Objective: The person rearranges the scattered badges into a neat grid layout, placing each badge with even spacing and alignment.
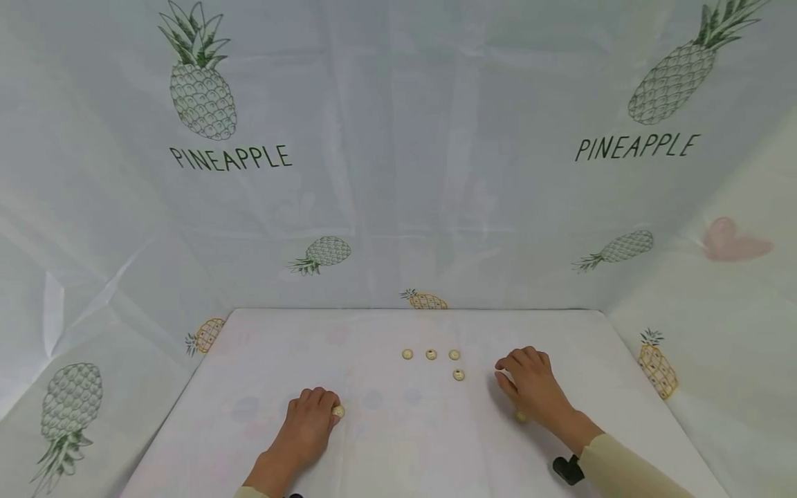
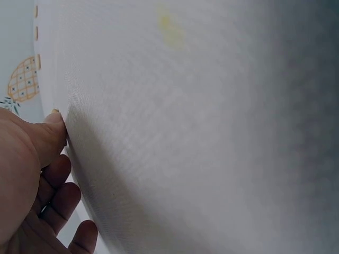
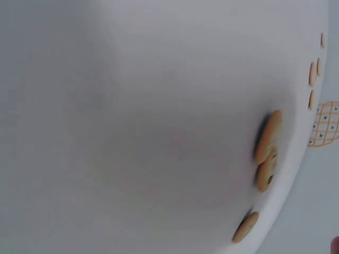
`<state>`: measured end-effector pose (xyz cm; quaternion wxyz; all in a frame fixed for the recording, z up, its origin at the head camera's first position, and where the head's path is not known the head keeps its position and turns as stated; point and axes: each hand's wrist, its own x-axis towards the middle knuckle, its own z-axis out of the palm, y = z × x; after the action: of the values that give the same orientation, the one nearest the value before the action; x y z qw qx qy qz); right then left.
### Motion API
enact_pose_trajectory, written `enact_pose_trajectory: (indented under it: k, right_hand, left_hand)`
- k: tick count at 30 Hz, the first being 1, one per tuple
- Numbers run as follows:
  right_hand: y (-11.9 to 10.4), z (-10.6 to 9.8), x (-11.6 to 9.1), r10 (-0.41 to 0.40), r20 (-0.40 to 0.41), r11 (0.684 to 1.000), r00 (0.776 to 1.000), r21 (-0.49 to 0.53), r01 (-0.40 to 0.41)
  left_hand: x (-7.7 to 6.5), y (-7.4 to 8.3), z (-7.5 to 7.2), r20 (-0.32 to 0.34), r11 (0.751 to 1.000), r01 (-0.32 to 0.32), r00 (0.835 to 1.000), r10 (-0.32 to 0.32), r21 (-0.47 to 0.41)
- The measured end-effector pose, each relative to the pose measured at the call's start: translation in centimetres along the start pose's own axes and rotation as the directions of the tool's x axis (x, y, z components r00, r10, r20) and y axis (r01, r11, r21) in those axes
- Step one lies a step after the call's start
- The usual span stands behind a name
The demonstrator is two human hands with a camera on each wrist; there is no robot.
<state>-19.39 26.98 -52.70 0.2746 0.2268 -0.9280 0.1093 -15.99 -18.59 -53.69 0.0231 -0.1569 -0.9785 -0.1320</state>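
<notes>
My left hand (image 1: 309, 422) rests low over the white tabletop and pinches a small round cream disc (image 1: 338, 411) between thumb and forefinger. In the left wrist view the disc's edge (image 2: 55, 111) just shows at the thumb tip. Over on the right, my right hand (image 1: 529, 385) hovers with thumb and fingers apart, nothing visible between them. Beneath its palm lies another cream disc (image 1: 521, 416), partly covered. The right wrist view has two touching discs (image 3: 267, 136) and a separate disc (image 3: 245, 227) near the hand; only a fingertip (image 3: 335, 245) of that hand shows.
Toward the back of the white table (image 1: 398, 456) a row of three discs (image 1: 431, 354) lies, with a single disc (image 1: 459, 375) in front of its right end. A pineapple-printed cloth (image 1: 398, 173) hangs behind and at both sides.
</notes>
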Motion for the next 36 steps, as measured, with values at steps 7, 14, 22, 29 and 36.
enact_pose_trajectory:
  k: [7,14,22,29,36]
  right_hand:
    - [1.2,-1.6,-2.8,-0.037,0.008,0.999,0.999,-0.01,0.037]
    - [1.9,-1.8,-5.8,-0.103,0.049,0.991,0.993,-0.086,0.107]
    - [1.2,-1.5,-6.8,-0.122,0.057,0.985,0.991,-0.119,0.128]
    - [0.8,-1.2,-6.4,-0.144,0.045,0.982,0.989,-0.119,0.149]
    - [0.6,-1.2,-6.0,-0.138,0.046,0.978,0.989,-0.149,0.143]
  left_hand:
    - [0.1,-0.1,-0.1,0.009,1.0,0.008,1.0,-0.008,-0.012]
    - [0.2,-0.3,0.2,0.0,1.0,0.006,1.0,-0.006,0.001]
    - [0.2,-0.3,0.4,-0.006,1.0,0.004,1.0,-0.004,0.001]
    - [0.0,-0.3,0.4,-0.019,1.0,-0.016,1.0,0.016,-0.002]
    - [0.1,-0.4,0.4,-0.014,1.0,-0.001,1.0,0.001,0.003]
